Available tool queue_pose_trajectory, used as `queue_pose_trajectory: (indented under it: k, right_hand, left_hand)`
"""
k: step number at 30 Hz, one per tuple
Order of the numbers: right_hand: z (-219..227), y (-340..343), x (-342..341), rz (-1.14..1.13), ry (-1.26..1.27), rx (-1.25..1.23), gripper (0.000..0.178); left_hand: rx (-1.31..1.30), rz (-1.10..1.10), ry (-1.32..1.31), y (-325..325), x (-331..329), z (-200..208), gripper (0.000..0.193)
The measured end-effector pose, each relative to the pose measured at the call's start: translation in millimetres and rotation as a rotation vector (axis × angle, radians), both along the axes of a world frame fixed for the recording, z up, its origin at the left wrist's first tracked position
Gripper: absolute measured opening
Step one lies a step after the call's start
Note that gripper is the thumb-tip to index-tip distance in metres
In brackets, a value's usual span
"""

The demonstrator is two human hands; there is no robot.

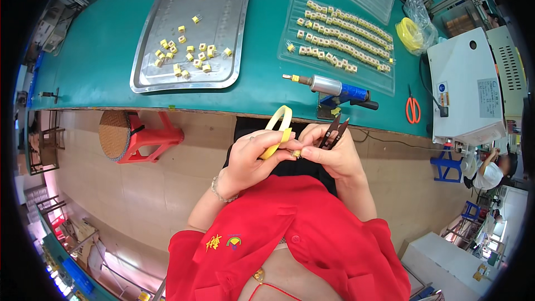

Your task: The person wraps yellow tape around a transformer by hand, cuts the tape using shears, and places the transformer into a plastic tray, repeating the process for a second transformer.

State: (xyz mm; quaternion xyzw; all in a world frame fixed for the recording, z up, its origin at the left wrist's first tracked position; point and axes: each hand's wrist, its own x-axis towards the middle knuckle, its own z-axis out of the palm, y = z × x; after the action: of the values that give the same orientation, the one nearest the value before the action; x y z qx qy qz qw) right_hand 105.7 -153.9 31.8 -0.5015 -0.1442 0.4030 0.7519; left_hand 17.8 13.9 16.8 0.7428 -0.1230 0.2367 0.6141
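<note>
My left hand [248, 153] is closed around a narrow roll of yellow tape [289, 116], which stands up out of its fingers. In front of my body, the fingertips of both hands meet at a small yellow-wrapped coil part [296, 154]. My right hand [341, 159] pinches at this part with thumb and finger. Tucked in that same hand is a pair of dark thread snips [336, 135], its tips pointing away from me. Fingers partly cover the small part, so which hand bears it is hard to see.
On the green table [267, 39] lie a metal tray [135, 72] of loose coil parts and a clear plastic tray [287, 28] with rows of them. A blue-and-silver spindle tool [329, 86], orange scissors [412, 110] and a white machine [462, 78] stand rightward. A red stool [139, 139] is left.
</note>
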Motion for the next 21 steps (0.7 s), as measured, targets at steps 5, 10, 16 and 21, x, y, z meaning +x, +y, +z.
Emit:
queue_pose_trajectory:
  k: [5,10,16,21]
  right_hand:
    - [0.0,4.0,-8.1,-0.1,-0.034,-0.07,0.007]
    - [4.5,2.7,-9.0,-0.129,-0.072,-0.084,0.007]
    - [11.7,-0.8,-7.7,-0.111,-0.025,-0.041,0.007]
    - [3.2,-2.5,-5.4,-0.079,0.037,-0.006,0.006]
  left_hand:
    - [0.171,0.114,-0.107,-2.3,3.4,0.0,0.036]
    - [-0.011,0.159,0.021,-10.0,-1.9,-5.7,0.039]
    - [-0.054,0.126,0.047,-10.3,-2.8,-5.1,0.04]
    - [-0.043,0.113,0.047,-10.1,-2.7,-6.3,0.04]
